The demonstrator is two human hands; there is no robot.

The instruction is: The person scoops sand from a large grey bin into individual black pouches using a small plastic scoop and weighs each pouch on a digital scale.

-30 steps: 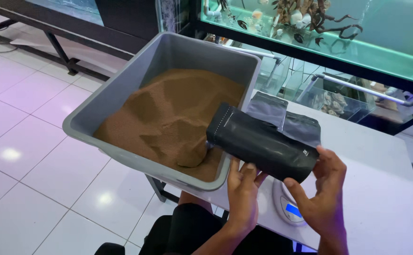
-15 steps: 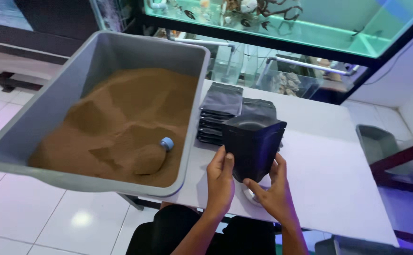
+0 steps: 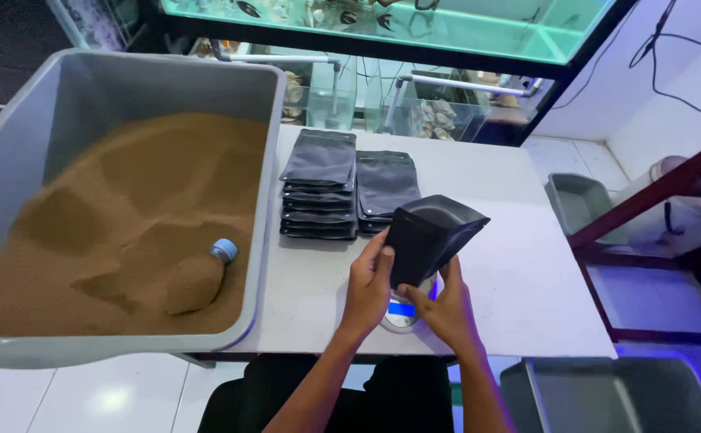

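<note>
Above a small scale [image 3: 402,314] on the white surface [image 3: 519,273], a matte black pouch [image 3: 429,237] stands tilted, mouth open, gripped by the left hand [image 3: 369,286] and right hand [image 3: 446,309]; stacked pouches [image 3: 322,188] lie just behind.

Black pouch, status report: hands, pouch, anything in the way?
Left hand and right hand both grip black pouch, held above small scale. Pouch stacks and sand tub stand clear.

You've got a grey plastic tub [image 3: 268,160] of brown powder [image 3: 126,224] left, stacked black pouches [image 3: 321,184] on white table [image 3: 527,281].
</note>
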